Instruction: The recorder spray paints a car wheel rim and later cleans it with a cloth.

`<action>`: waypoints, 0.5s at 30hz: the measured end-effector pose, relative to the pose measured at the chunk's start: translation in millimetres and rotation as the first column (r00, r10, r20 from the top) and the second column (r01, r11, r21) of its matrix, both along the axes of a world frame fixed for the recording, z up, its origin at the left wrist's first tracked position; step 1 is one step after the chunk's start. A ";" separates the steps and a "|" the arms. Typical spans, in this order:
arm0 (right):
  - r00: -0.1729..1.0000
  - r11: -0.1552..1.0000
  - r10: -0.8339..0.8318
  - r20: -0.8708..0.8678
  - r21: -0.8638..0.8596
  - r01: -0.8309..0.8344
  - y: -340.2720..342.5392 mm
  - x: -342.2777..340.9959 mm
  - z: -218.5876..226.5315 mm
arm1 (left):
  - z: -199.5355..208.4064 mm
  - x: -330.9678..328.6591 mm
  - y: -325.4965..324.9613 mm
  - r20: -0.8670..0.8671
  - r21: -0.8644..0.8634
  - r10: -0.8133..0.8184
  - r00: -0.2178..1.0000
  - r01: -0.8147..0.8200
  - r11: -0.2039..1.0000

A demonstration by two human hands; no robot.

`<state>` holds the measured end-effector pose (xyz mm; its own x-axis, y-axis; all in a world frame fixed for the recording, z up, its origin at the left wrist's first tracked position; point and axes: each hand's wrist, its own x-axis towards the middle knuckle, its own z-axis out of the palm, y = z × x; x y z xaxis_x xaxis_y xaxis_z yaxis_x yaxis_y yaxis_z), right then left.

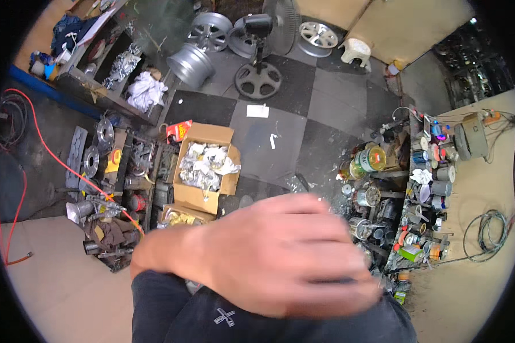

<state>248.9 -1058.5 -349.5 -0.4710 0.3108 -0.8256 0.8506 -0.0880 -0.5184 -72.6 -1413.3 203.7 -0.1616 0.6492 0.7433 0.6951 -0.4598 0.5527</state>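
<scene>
**Left hand (286, 251), blurred and partly curled, fills the foreground**

The back of the hand faces up above dark clothing (166, 311), its forearm (169, 254) coming in from the left. Its fingers bend down at the right; the palm side is hidden, so I cannot tell how tightly they close or whether they hold anything. The right hand is out of view. Good handling here, I judge, means a straight wrist, relaxed fingers and a lower, steadier hand that leaves the work area visible.

From the left: an orange hose (52, 153) runs past at least two metal discs (105, 134) on a cluttered stand. Next, just beyond the forearm, stand the nearest things, two open cartons: a larger box (209, 132), filled with crumpled silvery wrapping (203, 171), and a smaller box (205, 216), partly hidden by the arm. Behind them I count four silver wheels (190, 66), with one standing fan (258, 80) among them. Two pale scraps (257, 111) lie on the checkered floor, and one white stool (356, 50) stands farther right. At far right, one bench carries many tins (440, 188), too crowded to count, beside one coiled cable (489, 234).
</scene>
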 end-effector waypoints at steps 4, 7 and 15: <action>0.863 0.796 -0.502 -0.049 -0.416 0.440 34.9 -18.6 -49.5 | 23.7 -31.4 42.1 -0.066 0.022 0.195 0.979 -0.193 0.981; 0.950 0.920 0.292 0.109 0.241 -0.310 46.3 -57.2 -15.5 | 13.4 -34.3 97.0 0.092 -0.097 0.493 0.865 -0.485 0.869; 0.967 0.957 0.165 0.195 0.205 -0.204 212.4 -85.7 -58.2 | -170.6 -167.2 267.4 0.133 -0.552 0.531 0.837 -0.382 0.741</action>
